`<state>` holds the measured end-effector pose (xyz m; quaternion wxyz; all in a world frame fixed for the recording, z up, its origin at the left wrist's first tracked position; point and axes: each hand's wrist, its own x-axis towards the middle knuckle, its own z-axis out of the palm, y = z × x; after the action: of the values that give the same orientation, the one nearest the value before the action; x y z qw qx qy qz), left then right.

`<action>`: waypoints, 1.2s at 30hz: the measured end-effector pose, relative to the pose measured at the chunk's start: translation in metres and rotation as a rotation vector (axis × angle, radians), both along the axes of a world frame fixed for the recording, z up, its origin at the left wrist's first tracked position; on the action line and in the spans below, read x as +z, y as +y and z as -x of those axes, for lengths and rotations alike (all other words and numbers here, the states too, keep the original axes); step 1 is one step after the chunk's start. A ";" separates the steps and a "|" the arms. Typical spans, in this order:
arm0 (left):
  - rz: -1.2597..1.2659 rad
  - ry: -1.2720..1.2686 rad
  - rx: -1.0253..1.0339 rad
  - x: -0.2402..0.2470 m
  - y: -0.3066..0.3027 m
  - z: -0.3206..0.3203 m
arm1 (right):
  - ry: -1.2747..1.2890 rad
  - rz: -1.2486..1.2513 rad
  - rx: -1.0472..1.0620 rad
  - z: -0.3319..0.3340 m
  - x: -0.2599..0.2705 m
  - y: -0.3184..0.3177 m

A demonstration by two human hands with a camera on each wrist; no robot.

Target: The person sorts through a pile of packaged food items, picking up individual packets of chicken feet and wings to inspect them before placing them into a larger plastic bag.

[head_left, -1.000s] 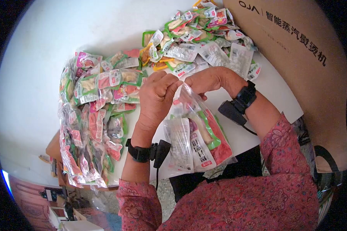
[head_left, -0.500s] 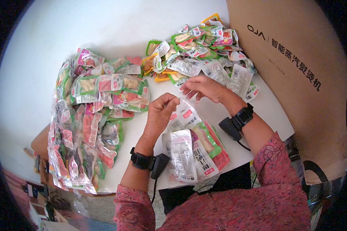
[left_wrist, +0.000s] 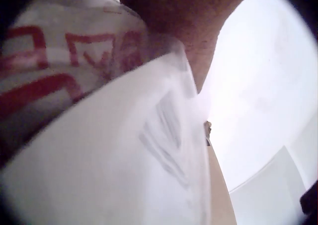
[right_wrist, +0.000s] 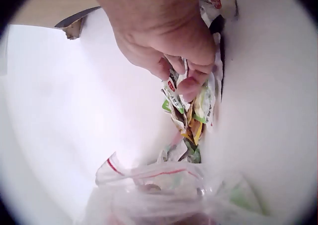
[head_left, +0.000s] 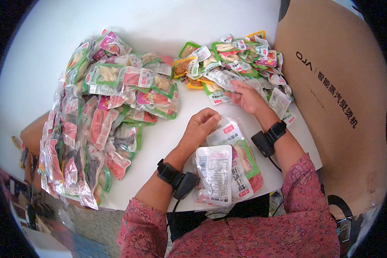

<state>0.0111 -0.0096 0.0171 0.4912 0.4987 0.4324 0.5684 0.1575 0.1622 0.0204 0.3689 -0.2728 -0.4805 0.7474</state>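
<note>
Left hand [head_left: 201, 124] sits mid-surface, fingers curled, grip clamped on the mouth of the clear bag [head_left: 228, 172]. The bag lies flat on the white surface [head_left: 159, 142] right in front of the person, several sealed packs showing inside, its bottom end hanging just over the near edge. In the left wrist view the bag's plastic fills the picture, hard up against the palm, red print blurred.

Right hand [head_left: 248, 98] is out at the near edge of the far pile [head_left: 236, 56]. The right wrist view shows its grip closed: thumb and fingertips pinch a packet [right_wrist: 172, 95], with more green and yellow packets just under it. The bag's mouth, with its red stripe, shows low in that same view, apart from the right hand.

The two hands are near each other but not touching, the right one further from the body.

A big heap [head_left: 99, 112] of packets covers the left of the surface, spilling over its near edge. A cardboard box [head_left: 339, 107] stands on the right, up against the pile. Patterned red sleeves [head_left: 288, 232] at the bottom.
</note>
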 end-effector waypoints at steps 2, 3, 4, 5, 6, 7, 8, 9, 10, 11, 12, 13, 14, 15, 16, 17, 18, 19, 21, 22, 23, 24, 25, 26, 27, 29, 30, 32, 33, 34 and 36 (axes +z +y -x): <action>0.024 -0.047 0.022 -0.002 0.000 0.003 | 0.033 0.053 -0.030 0.001 0.001 0.003; 0.050 -0.091 0.040 -0.001 0.001 0.005 | -0.016 -0.014 -0.093 0.001 0.002 0.001; 0.045 -0.094 0.045 0.000 0.001 0.005 | -0.064 -0.080 -0.155 0.001 0.003 -0.002; 0.046 -0.142 0.074 0.000 0.001 0.005 | -0.067 -0.086 -0.149 -0.001 0.004 -0.004; 0.048 -0.191 0.103 0.000 0.001 0.005 | -0.025 -0.115 -0.141 -0.003 0.005 -0.009; 0.046 -0.193 0.107 -0.001 0.001 0.007 | 0.018 -0.142 -0.134 -0.005 0.006 -0.012; 0.060 -0.195 0.114 -0.001 0.002 0.008 | 0.017 -0.141 -0.132 -0.006 0.007 -0.015; 0.076 -0.196 0.120 -0.003 0.003 0.009 | 0.077 -0.124 -0.102 -0.007 0.010 -0.019; 0.080 -0.196 0.120 -0.005 0.004 0.008 | 0.138 -0.104 -0.074 -0.008 0.013 -0.024; 0.059 -0.190 0.185 -0.007 0.006 0.007 | 0.139 -0.101 -0.076 -0.010 0.015 -0.029; 0.037 -0.184 0.249 -0.005 0.006 0.005 | 0.166 -0.041 -0.037 -0.011 0.018 -0.034; 0.039 -0.182 0.248 -0.002 0.005 0.003 | 0.193 0.019 0.003 -0.013 0.020 -0.038; 0.022 -0.134 0.296 0.000 0.002 0.002 | 0.195 0.021 0.003 -0.014 0.019 -0.040; 0.005 -0.086 0.344 0.006 -0.001 0.000 | 0.197 0.047 0.008 -0.015 0.019 -0.041; 0.008 -0.083 0.344 0.011 -0.003 -0.001 | 0.199 0.074 0.012 -0.017 0.020 -0.043; 0.004 -0.046 0.372 0.014 -0.004 -0.003 | 0.202 0.081 0.009 -0.018 0.020 -0.043; -0.001 -0.008 0.399 0.016 -0.004 -0.003 | 0.221 0.070 0.027 -0.020 0.024 -0.044; 0.003 -0.005 0.394 0.015 -0.003 -0.003 | 0.240 0.059 0.043 -0.021 0.026 -0.043; 0.003 0.134 0.409 0.013 -0.002 -0.001 | 0.245 0.061 0.059 -0.025 0.028 -0.038; 0.007 0.135 0.406 0.011 -0.001 -0.001 | 0.248 0.059 0.079 -0.026 0.028 -0.037; 0.031 0.148 0.433 0.008 0.001 -0.001 | 0.249 0.063 0.075 -0.028 0.028 -0.037; 0.055 0.161 0.461 0.005 0.003 0.001 | 0.259 0.057 0.086 -0.029 0.030 -0.040; 0.057 0.164 0.457 -0.010 0.011 0.009 | 0.270 0.050 0.097 -0.029 0.032 -0.042; 0.018 0.353 0.413 -0.031 0.023 0.021 | 0.272 0.052 0.093 -0.028 0.032 -0.043; -0.022 0.542 0.366 -0.031 0.025 0.023 | 0.267 0.050 0.137 -0.026 0.034 -0.045; -0.123 0.465 0.304 -0.037 0.020 0.017 | 0.263 0.050 0.180 -0.022 0.037 -0.052; -0.222 0.383 0.245 -0.031 0.015 0.011 | 0.296 0.010 0.168 -0.018 0.044 -0.061; -0.138 0.219 0.173 -0.012 0.005 0.007 | 0.329 -0.028 0.157 -0.017 0.043 -0.063; 0.057 0.234 0.170 -0.002 0.002 0.011 | 0.305 -0.149 0.100 -0.018 0.039 -0.059; 0.252 0.246 0.166 0.003 0.001 0.013 | 0.279 -0.269 0.044 -0.018 0.035 -0.056; 0.236 0.144 0.137 0.004 -0.002 0.014 | 0.127 -0.316 -0.091 -0.016 0.029 -0.057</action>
<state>-0.0032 -0.0112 0.0215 0.4742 0.4464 0.5634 0.5084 0.1735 0.1054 0.0498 0.4701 -0.1851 -0.5551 0.6608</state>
